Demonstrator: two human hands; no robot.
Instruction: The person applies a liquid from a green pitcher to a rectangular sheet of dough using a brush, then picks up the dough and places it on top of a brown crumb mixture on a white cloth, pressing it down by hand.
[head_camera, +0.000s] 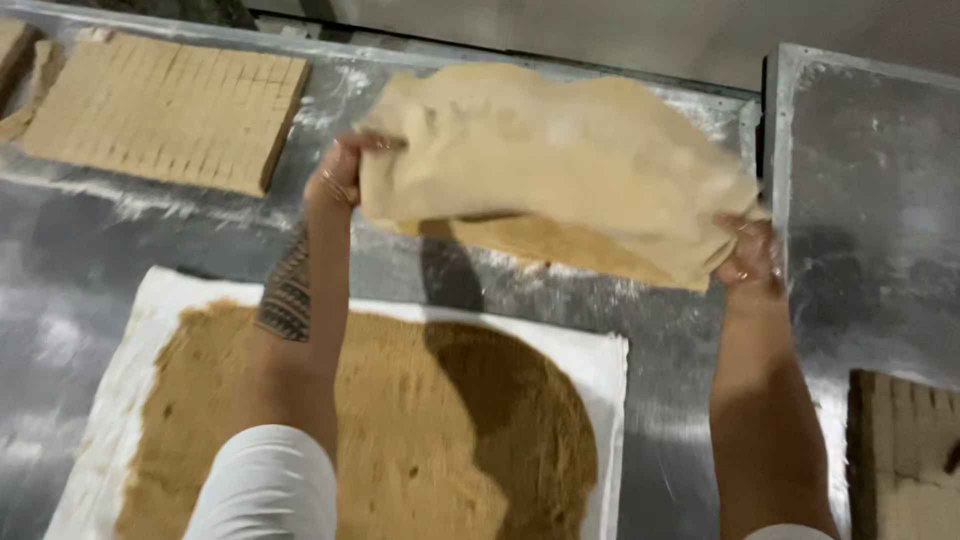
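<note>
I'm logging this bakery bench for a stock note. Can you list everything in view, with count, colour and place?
Floppy tan dough sheet: one, light tan, held up in the air above the table's far middle.
Flat dough layer: one, tan, lying on the table under the lifted sheet, mostly hidden.
White dough sheet spread with brown filling: one, white edge, brown top, near middle.
Scored tan slab cut into small squares: one, far left.
Scored tan slab: one, near right edge, partly out of view.
Floured metal table: one, grey steel.
Raised metal surface: one, grey, right.
Left hand: gripping the sheet's left edge; white sleeve.
Right hand: gripping its right corner.
</note>
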